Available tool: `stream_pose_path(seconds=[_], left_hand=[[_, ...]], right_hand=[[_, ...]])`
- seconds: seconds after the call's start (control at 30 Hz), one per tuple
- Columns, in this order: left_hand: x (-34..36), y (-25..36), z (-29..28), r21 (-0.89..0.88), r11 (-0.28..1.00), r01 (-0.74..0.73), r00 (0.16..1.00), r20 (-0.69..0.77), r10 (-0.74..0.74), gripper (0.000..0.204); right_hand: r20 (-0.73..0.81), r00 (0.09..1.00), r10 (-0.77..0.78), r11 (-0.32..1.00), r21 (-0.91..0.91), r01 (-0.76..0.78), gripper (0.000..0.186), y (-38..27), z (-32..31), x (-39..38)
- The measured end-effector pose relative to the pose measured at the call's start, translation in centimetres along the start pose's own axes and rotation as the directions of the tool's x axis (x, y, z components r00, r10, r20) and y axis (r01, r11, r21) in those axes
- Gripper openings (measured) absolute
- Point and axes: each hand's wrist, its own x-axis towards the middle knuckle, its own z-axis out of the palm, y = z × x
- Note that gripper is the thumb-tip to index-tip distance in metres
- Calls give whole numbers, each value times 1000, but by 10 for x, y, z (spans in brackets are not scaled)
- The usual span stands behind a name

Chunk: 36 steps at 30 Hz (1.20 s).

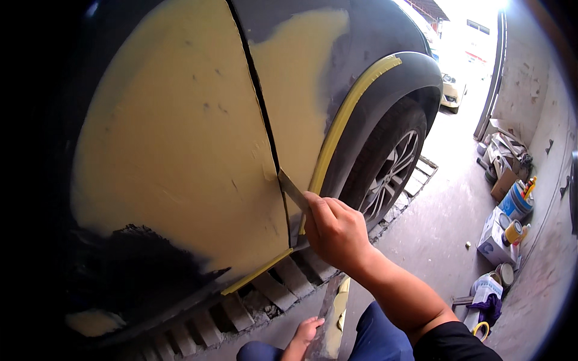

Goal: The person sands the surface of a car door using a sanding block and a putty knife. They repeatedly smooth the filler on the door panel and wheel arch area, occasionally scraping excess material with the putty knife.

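The thin metal spreader blade [291,188] lies against the car's body, its tip at the dark seam [259,96] between two panels coated in yellow filler [174,132]. It looks light, stiff yet slightly springy, with a slick face and a keen edge, so the sensible place to take it is at the rear, away from the working edge. That is where the right hand [335,231] has it: fingers curled tight round the back of the blade, knuckles toward the camera, wrist bent upward, forearm rising from the lower right. The left hand [307,334] sits low by the knee, clasped on a long flat mixing board [331,316] smeared with yellow filler; it holds the near end, and the board tilts up toward the car.

A strip of yellow masking tape [343,114] follows the wheel arch just right of the blade, with another strip along the panel's lower edge. Beyond is the wheel [388,174] standing by a floor grate [277,289]. Along the right wall lie cans and boxes [503,234].
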Motion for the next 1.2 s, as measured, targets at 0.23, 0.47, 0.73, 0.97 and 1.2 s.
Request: stream_pose_path(seconds=[0.23,0.47,0.73,0.97,1.2], left_hand=[[-5,1,1,-45,998,36,999,18,-35,17],[-8,7,9,36,999,17,1000,-4,-17,24],[-35,42,31,36,999,24,996,-82,-21,27],[-33,34,27,-167,975,146,989,18,-145,27],[-26,41,35,-111,984,137,973,-171,-155,34]], right_hand=[[108,991,83,994,68,-91,30,1,11,-33],[165,982,91,994,37,-98,31,14,35,-81],[332,923,194,960,132,-249,35,11,-25,-177],[523,842,130,954,166,-250,54,-38,-67,-278],[712,648,270,938,-43,-344,54,-53,-88,-317]])
